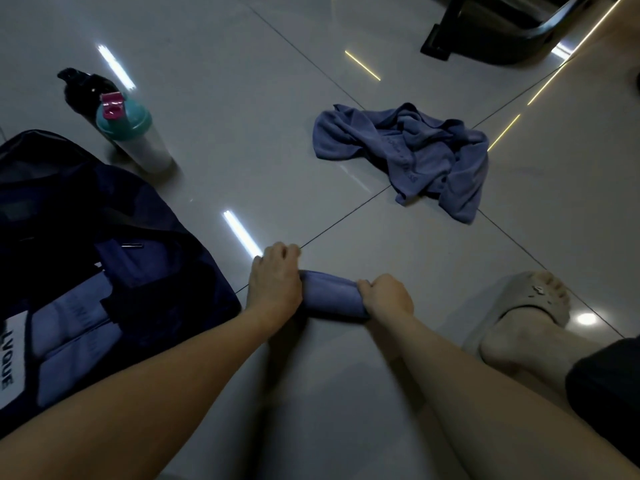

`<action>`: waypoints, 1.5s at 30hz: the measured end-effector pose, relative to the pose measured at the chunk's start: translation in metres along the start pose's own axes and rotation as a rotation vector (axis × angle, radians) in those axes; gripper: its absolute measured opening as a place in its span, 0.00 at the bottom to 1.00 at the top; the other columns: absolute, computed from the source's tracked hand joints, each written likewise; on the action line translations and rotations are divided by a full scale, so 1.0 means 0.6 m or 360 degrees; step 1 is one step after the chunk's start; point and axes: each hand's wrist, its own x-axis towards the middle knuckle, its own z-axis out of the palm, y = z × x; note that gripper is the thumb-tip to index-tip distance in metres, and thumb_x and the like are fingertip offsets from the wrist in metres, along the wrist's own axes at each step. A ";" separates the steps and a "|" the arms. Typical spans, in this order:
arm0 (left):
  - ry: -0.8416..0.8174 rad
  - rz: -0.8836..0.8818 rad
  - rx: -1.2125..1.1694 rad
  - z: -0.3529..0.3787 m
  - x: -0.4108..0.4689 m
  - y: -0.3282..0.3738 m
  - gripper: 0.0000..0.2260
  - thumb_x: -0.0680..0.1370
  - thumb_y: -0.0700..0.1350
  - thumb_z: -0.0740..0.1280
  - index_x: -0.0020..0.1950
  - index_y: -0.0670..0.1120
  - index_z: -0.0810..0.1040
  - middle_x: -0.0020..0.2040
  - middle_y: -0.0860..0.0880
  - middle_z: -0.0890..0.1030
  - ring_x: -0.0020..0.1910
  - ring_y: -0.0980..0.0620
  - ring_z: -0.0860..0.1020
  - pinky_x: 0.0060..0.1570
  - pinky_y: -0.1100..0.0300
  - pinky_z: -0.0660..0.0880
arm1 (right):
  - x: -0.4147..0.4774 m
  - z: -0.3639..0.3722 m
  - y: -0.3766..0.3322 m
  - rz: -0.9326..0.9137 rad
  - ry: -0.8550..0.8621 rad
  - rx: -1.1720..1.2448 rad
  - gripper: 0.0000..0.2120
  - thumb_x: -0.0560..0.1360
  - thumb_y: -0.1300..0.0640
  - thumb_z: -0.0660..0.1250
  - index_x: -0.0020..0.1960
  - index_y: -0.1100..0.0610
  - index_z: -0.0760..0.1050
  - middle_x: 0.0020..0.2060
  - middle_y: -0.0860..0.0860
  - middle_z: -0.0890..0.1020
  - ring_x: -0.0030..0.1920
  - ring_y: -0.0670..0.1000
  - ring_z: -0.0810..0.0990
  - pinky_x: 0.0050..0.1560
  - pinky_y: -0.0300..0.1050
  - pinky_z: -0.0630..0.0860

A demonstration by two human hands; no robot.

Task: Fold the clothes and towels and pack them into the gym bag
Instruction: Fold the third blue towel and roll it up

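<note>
- You are low on a glossy pale tiled floor (214, 98), looking down along both bare forearms.
- Your left hand (275, 282) lies over the left end of a small rolled blue towel (329, 294). Its grip is bent round that end, with the fingertips curling down on the far side.
- Your right hand (386, 294) holds the right end of the same roll, with its grip closed tightly round the cloth and the knuckles up.
- The rolled blue towel lies on the floor between your hands, near you and about mid-scene, just right of the bag.
- A dark navy gym bag (156, 237) sits at the near left with its top open. Folded pale blue cloth (69, 327) shows inside, and a white label with dark letters is at its near left edge.
- A second blue towel (408, 157) lies crumpled and unfolded on the floor, far right of centre and well apart from your hands.
- At the far left, beyond the bag, stands a white shaker bottle (138, 136) with a teal lid and pink cap. A black bottle (83, 90) is just behind it.
- Your foot in a pale slipper (530, 306) rests on the floor at the near right.
- Dark furniture (502, 29) stands at the far right edge.
</note>
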 end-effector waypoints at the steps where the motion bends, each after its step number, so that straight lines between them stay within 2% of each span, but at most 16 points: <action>1: 0.0087 0.0343 -0.0048 0.007 -0.001 0.003 0.16 0.72 0.38 0.65 0.59 0.45 0.77 0.55 0.44 0.78 0.52 0.42 0.76 0.52 0.51 0.70 | -0.003 0.000 -0.002 -0.0017 0.0022 -0.0019 0.23 0.80 0.42 0.60 0.56 0.61 0.80 0.54 0.61 0.83 0.55 0.62 0.81 0.48 0.48 0.73; 4: 0.0016 0.0990 -0.0240 0.047 -0.020 0.019 0.22 0.74 0.42 0.61 0.67 0.39 0.77 0.67 0.41 0.77 0.65 0.40 0.73 0.68 0.47 0.68 | -0.004 0.002 -0.001 -0.0044 0.0055 -0.0031 0.23 0.81 0.42 0.61 0.54 0.62 0.80 0.53 0.62 0.83 0.54 0.62 0.82 0.49 0.48 0.75; 7: -0.0260 0.0829 -0.0030 0.084 -0.049 0.015 0.32 0.80 0.57 0.60 0.78 0.39 0.66 0.77 0.40 0.68 0.76 0.40 0.65 0.77 0.47 0.58 | -0.009 -0.001 0.002 -0.0009 0.0090 0.0020 0.24 0.79 0.41 0.62 0.51 0.63 0.80 0.51 0.62 0.84 0.52 0.63 0.82 0.48 0.48 0.75; 10: -0.0368 0.0736 0.0046 0.097 -0.048 0.006 0.38 0.79 0.64 0.59 0.81 0.41 0.60 0.79 0.42 0.64 0.78 0.42 0.62 0.78 0.45 0.57 | -0.019 -0.006 0.001 0.0098 0.0096 0.0156 0.25 0.79 0.41 0.64 0.55 0.64 0.78 0.54 0.63 0.83 0.55 0.64 0.81 0.48 0.48 0.75; 12: -0.0386 0.0728 0.0005 0.094 -0.040 0.005 0.39 0.79 0.64 0.59 0.81 0.41 0.59 0.79 0.42 0.64 0.78 0.42 0.62 0.78 0.46 0.57 | -0.025 -0.009 -0.010 0.0287 -0.0036 0.0537 0.24 0.77 0.44 0.68 0.59 0.65 0.76 0.57 0.64 0.81 0.53 0.65 0.80 0.42 0.45 0.79; 15: -0.0424 0.0706 -0.0041 0.089 -0.034 0.005 0.41 0.76 0.66 0.60 0.81 0.42 0.60 0.78 0.43 0.66 0.77 0.43 0.64 0.78 0.46 0.58 | -0.026 -0.030 -0.030 0.0648 -0.0345 0.1311 0.22 0.73 0.53 0.76 0.58 0.66 0.74 0.53 0.65 0.80 0.40 0.62 0.80 0.27 0.47 0.80; 18: -0.0453 0.0557 -0.0230 0.081 -0.020 0.004 0.37 0.72 0.63 0.66 0.76 0.45 0.69 0.72 0.45 0.74 0.70 0.45 0.71 0.73 0.49 0.65 | -0.020 -0.051 -0.037 0.0697 -0.0582 0.1476 0.13 0.77 0.58 0.72 0.54 0.66 0.74 0.41 0.61 0.78 0.33 0.57 0.76 0.20 0.41 0.74; 22: -0.0394 0.0305 -0.0314 0.042 0.002 0.018 0.15 0.69 0.48 0.71 0.55 0.49 0.79 0.48 0.46 0.84 0.49 0.40 0.81 0.45 0.54 0.71 | -0.020 -0.080 -0.053 0.0678 -0.0621 0.1770 0.07 0.80 0.62 0.67 0.45 0.64 0.73 0.35 0.58 0.75 0.31 0.54 0.75 0.20 0.38 0.74; 27: -0.0927 -0.0152 -0.1055 -0.068 0.046 0.073 0.09 0.71 0.46 0.76 0.48 0.48 0.81 0.41 0.49 0.85 0.42 0.48 0.84 0.37 0.58 0.78 | -0.031 -0.173 -0.069 0.0414 -0.0444 0.1816 0.11 0.77 0.54 0.68 0.43 0.59 0.70 0.28 0.55 0.71 0.23 0.48 0.69 0.20 0.36 0.65; 29: -0.1115 -0.0368 -0.1459 -0.116 0.063 0.085 0.15 0.69 0.45 0.78 0.53 0.44 0.82 0.45 0.46 0.87 0.47 0.47 0.85 0.48 0.53 0.83 | -0.039 -0.214 -0.072 0.0228 -0.0498 0.1849 0.18 0.79 0.42 0.66 0.45 0.57 0.71 0.27 0.53 0.72 0.25 0.49 0.68 0.24 0.38 0.65; 30: -0.1174 -0.0455 -0.1695 -0.134 0.067 0.085 0.18 0.69 0.43 0.78 0.57 0.41 0.82 0.49 0.43 0.87 0.51 0.43 0.85 0.54 0.47 0.82 | -0.046 -0.230 -0.074 0.0109 -0.0557 0.1854 0.24 0.77 0.36 0.65 0.48 0.58 0.74 0.30 0.54 0.76 0.29 0.52 0.73 0.28 0.41 0.72; 32: -0.1276 -0.0546 -0.2151 -0.169 0.068 0.087 0.19 0.73 0.39 0.74 0.64 0.36 0.78 0.56 0.37 0.84 0.55 0.38 0.84 0.59 0.43 0.79 | -0.059 -0.248 -0.081 -0.0167 -0.0755 0.1862 0.35 0.73 0.30 0.66 0.59 0.61 0.80 0.45 0.58 0.83 0.46 0.58 0.81 0.52 0.55 0.81; 34: -0.1342 -0.0532 -0.2325 -0.197 0.063 0.090 0.17 0.77 0.37 0.70 0.65 0.35 0.77 0.58 0.37 0.83 0.55 0.39 0.83 0.58 0.46 0.80 | -0.080 -0.249 -0.089 -0.0375 -0.0959 0.1963 0.37 0.71 0.33 0.69 0.68 0.60 0.77 0.56 0.58 0.83 0.57 0.59 0.80 0.62 0.61 0.76; 38: -0.1439 -0.0443 -0.2384 -0.235 0.044 0.093 0.12 0.79 0.37 0.67 0.63 0.38 0.78 0.58 0.38 0.83 0.55 0.42 0.83 0.58 0.49 0.80 | -0.125 -0.251 -0.132 -0.0502 -0.0923 0.2006 0.26 0.74 0.46 0.72 0.66 0.61 0.76 0.52 0.59 0.83 0.49 0.57 0.83 0.43 0.50 0.78; 41: -0.1370 -0.0358 -0.2302 -0.246 0.023 0.087 0.15 0.78 0.34 0.68 0.65 0.37 0.78 0.61 0.36 0.82 0.59 0.40 0.82 0.61 0.47 0.79 | -0.143 -0.265 -0.164 -0.0498 -0.0749 0.2064 0.17 0.80 0.54 0.68 0.65 0.61 0.76 0.57 0.61 0.82 0.55 0.60 0.82 0.47 0.52 0.80; 45: -0.1186 -0.0386 -0.2295 -0.251 -0.018 0.087 0.17 0.77 0.34 0.70 0.66 0.38 0.77 0.60 0.38 0.83 0.60 0.40 0.82 0.61 0.47 0.79 | -0.159 -0.286 -0.201 -0.0488 -0.0556 0.2175 0.16 0.80 0.57 0.69 0.64 0.63 0.75 0.59 0.63 0.82 0.56 0.62 0.82 0.45 0.53 0.81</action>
